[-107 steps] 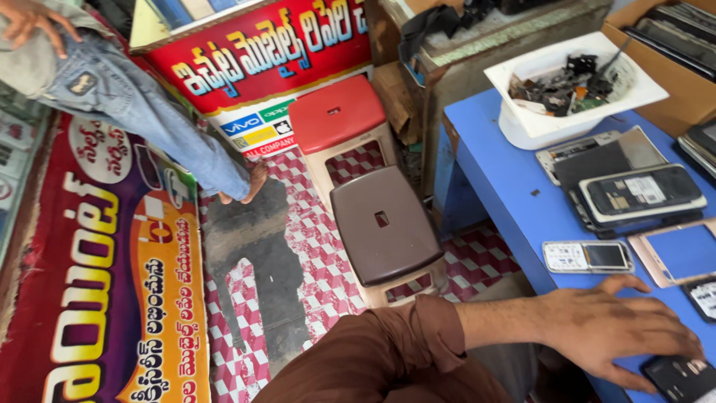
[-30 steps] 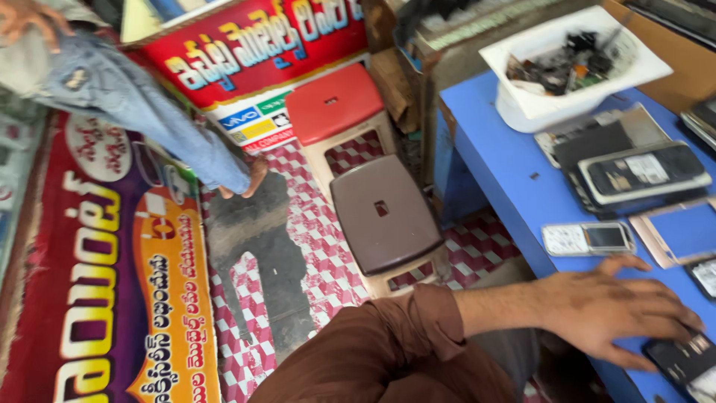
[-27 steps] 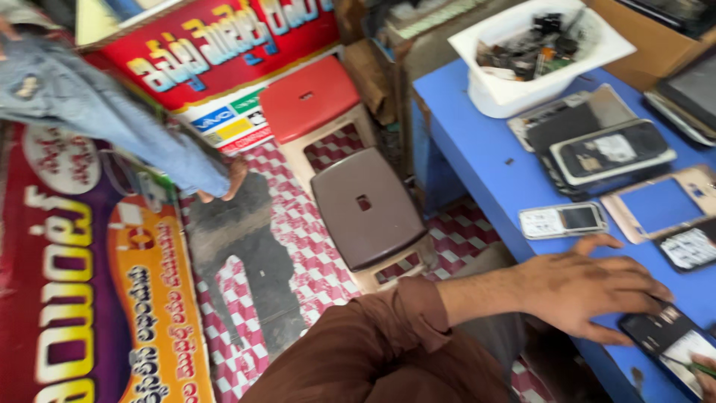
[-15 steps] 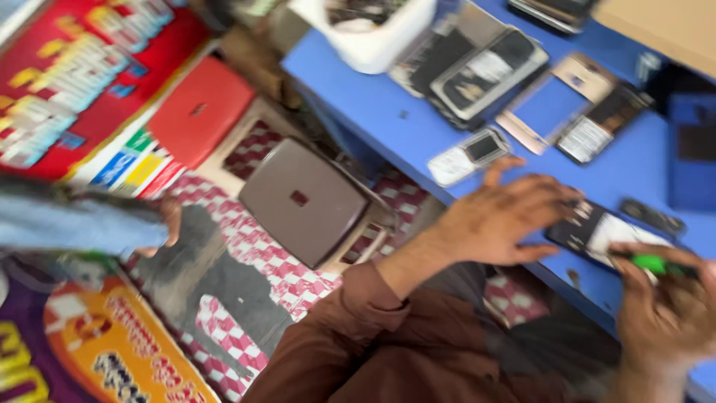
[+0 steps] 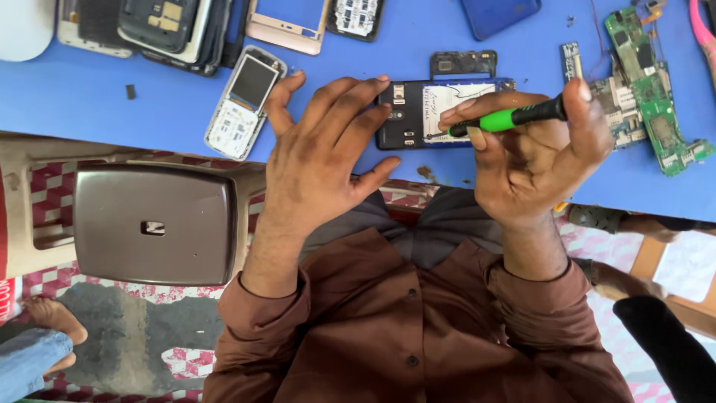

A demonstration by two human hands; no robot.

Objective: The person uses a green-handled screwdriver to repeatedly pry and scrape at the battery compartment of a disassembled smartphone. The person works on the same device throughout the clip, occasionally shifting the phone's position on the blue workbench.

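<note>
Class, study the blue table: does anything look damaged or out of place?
Yes. The phone under the left hand lies with its back cover off, insides bare. A bare green circuit board and a loose camera frame lie apart nearby.

Matt blue tabletop (image 5: 112, 104); glossy plastic screwdriver (image 5: 514, 117)

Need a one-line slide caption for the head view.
Left hand steadies an opened phone on a blue table while the right hand tips a green-handled screwdriver onto it.

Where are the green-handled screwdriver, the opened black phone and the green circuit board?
green-handled screwdriver (image 5: 514, 117), head view, on its green grip.
opened black phone (image 5: 409, 119), head view, on its exposed back.
green circuit board (image 5: 658, 127), head view, on its middle.
</note>
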